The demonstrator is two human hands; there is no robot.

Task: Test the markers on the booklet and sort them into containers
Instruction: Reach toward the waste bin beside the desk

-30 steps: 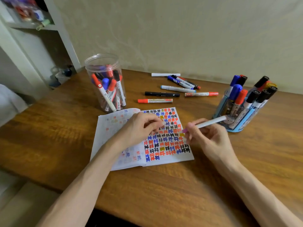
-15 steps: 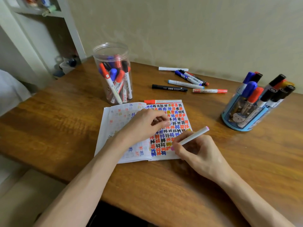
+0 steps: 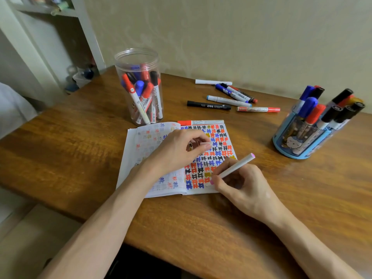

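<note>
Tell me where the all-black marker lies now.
In the head view, the all-black marker lies flat on the table beyond the booklet, right of the clear jar, left of a red-ended marker.

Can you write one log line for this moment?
step: marker test | right hand: holds white marker, tip on booklet | left hand: pinches cap, on booklet

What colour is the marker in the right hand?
The marker is white with pink ends, clearest in the head view.

A wooden table stands against a beige wall, white shelving at left.
</note>
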